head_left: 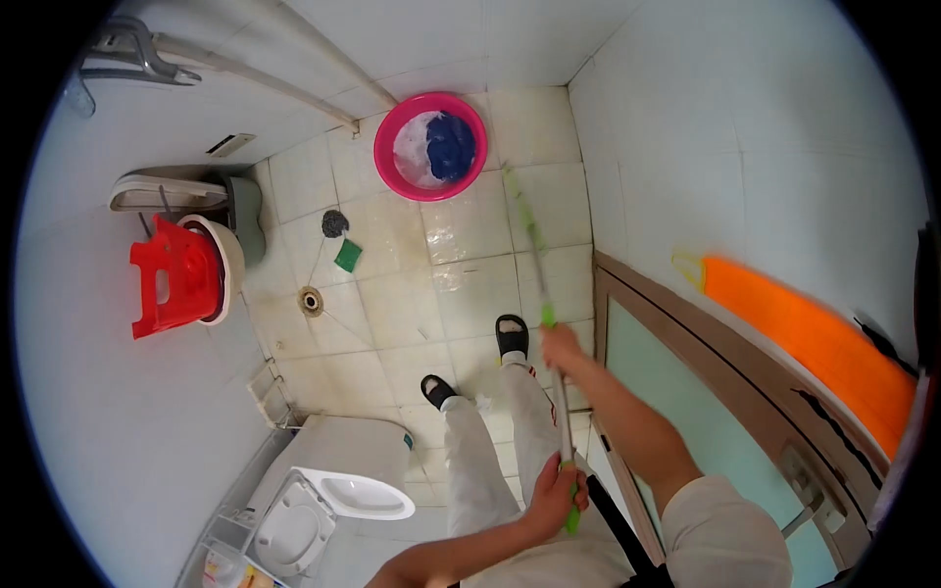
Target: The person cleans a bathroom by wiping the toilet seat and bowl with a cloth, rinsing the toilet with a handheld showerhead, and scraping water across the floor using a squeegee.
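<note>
A long silver pole (542,269) with green grips and a green far section slants down to the tiles; the kind of head at its tip cannot be made out. My right hand (562,349) is wrapped round the middle of the pole, just below a green collar. Nearer my body, my left hand (557,495) is closed round the pole's upper end, by its green end grip. To the left of the pole's far tip stands a pink basin (386,169) holding dark blue cloth (451,147) and white, foamy-looking content.
A dark scouring pad (334,223) and a green sponge (348,256) lie near the floor drain (310,301). A red stool (176,277) and basins hang on the left wall. A toilet (333,461) stands lower left. The door (686,382) and an orange item (804,328) are right.
</note>
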Tool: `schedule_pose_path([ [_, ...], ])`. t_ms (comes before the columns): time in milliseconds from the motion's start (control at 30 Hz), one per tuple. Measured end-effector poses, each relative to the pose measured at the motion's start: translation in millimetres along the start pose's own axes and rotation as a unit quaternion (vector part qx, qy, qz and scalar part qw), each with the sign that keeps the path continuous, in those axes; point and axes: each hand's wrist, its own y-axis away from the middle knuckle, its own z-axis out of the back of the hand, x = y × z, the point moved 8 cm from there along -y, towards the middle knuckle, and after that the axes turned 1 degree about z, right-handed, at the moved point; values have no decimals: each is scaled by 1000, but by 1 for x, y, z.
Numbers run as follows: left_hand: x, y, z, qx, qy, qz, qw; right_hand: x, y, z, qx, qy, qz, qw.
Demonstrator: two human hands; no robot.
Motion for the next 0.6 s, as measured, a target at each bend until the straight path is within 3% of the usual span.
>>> schedule_pose_path([
  [33, -7, -22, 3, 12, -19, 8, 1000, 26, -10, 28, -16, 33, -46, 998],
  [67, -26, -42, -1, 13, 4, 41, 999, 59, -24, 53, -39, 28, -2, 999],
  [100, -56, -65, -9, 26, -16, 23, 999, 88, -49, 74, -43, 99, 15, 994],
  [133, -87, -95, -17, 40, -45, -11, 998, 115, -80, 89, -68, 86, 68, 992],
  [200, -143, -131, -43, 61, -57, -55, 995, 162, -131, 102, -94, 88, 39, 991],
  [233, -164, -138, -59, 67, -60, -65, 994, 179, -155, 94, -80, 203, 60, 974],
  [267, -177, -143, -69, 61, -69, -59, 994, 187, -174, 87, -62, 319, 78, 943],
  [367, -168, -159, -65, 35, -68, -48, 996, 148, -256, 59, -67, 525, 262, 807],
  [433, -110, -184, -20, 11, -76, -70, 995, 126, -185, 43, -44, 515, 226, 826],
  [533, -19, -153, 20, -36, -34, -48, 998, 45, -115, 16, -73, 272, 49, 958],
  [600, 21, -134, 25, -36, -28, -40, 998, 16, -77, 3, -45, 283, 32, 958],
])
